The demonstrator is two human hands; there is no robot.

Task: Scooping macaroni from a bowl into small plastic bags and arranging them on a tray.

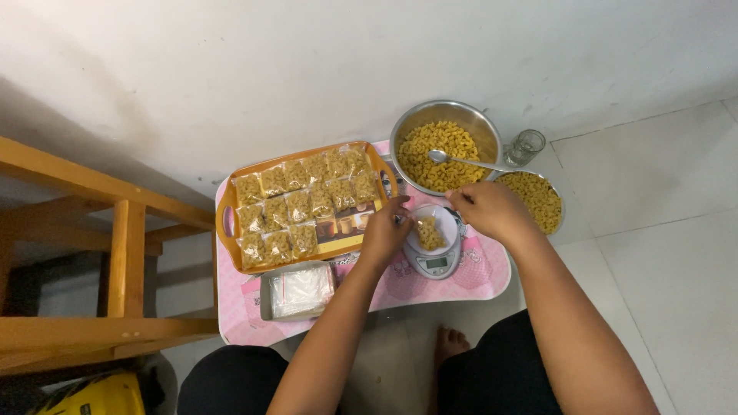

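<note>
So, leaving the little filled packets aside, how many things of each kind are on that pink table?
Metal bowls of pasta: 2
Spoon: 1
Glass: 1
Scale: 1
Orange tray: 1
Tin of clear bags: 1
Total: 7

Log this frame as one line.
left hand: at scale edge | right hand: beside pasta bag on scale | spoon in bowl | filled bags on tray

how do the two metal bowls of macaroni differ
The bigger bowl stands further from the person and is deep, with bare steel wall showing above its pasta; the smaller bowl is shallower and filled nearly to the rim. A spoon rests in the bigger bowl; the smaller bowl has none. Both hold yellow elbow macaroni.
</note>
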